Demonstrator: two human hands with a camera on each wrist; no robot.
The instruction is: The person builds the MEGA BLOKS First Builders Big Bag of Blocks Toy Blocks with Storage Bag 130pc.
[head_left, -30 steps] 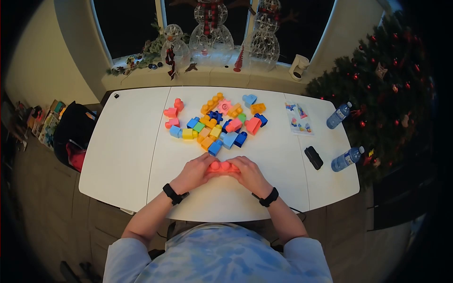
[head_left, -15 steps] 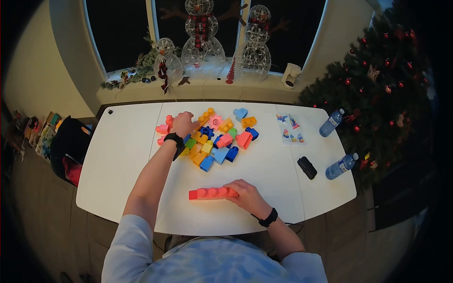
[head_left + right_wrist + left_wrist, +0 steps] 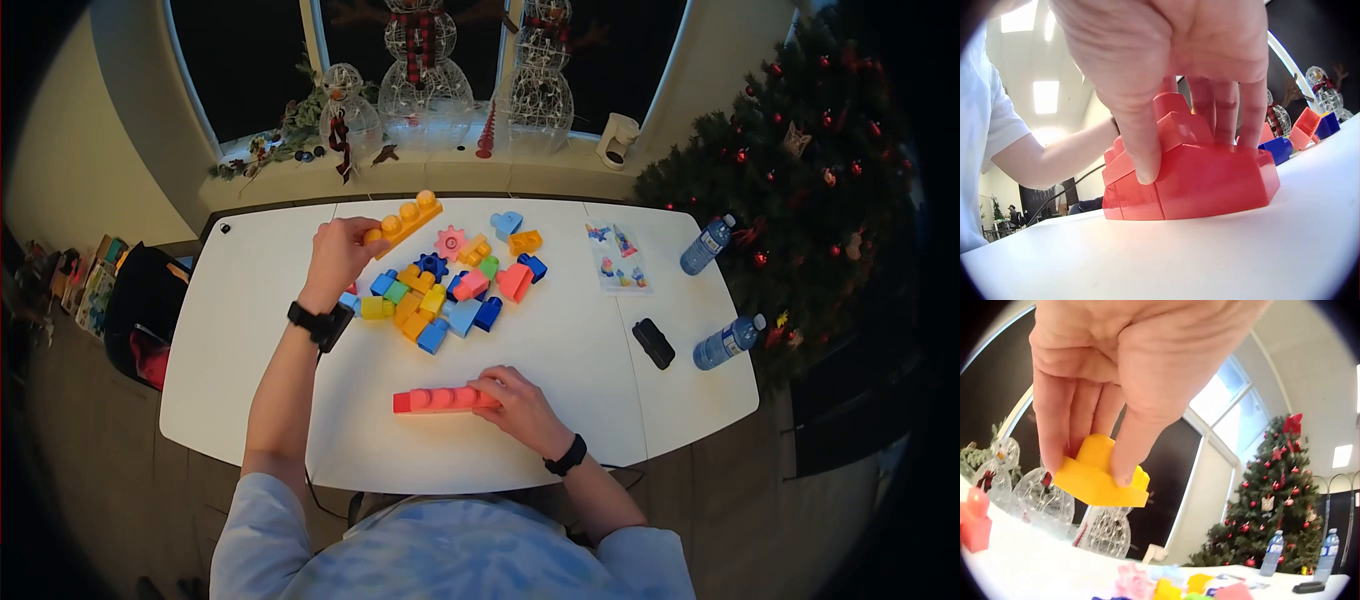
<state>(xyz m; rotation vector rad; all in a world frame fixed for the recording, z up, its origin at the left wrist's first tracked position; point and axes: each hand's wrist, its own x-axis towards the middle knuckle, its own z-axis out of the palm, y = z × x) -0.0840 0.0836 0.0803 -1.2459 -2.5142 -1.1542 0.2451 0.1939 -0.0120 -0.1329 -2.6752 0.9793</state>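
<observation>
My left hand (image 3: 338, 262) pinches one end of a long yellow toy building block (image 3: 408, 218) with a row of round studs. In the left wrist view this yellow block (image 3: 1094, 481) hangs above the table between thumb and fingers. Near the table's front, my right hand (image 3: 522, 412) grips the right end of a row of joined red-pink blocks (image 3: 440, 400). The right wrist view has these red blocks (image 3: 1210, 178) resting on the white tabletop, thumb on the near side and fingers behind. Beyond lies a pile of loose blocks, including a pink gear piece (image 3: 450, 242) and a dark blue gear piece (image 3: 432, 265).
On the right of the white table (image 3: 240, 330) are a picture sheet (image 3: 620, 262), a black case (image 3: 653, 343) and two water bottles (image 3: 707, 245). A decorated tree (image 3: 790, 200) stands past the right edge, and wire snowmen (image 3: 425, 90) line the sill behind.
My left hand has left the red-pink row, reached into the pile and lifted the long yellow block up and left. The right hand stays on the row, which sits slightly further left.
</observation>
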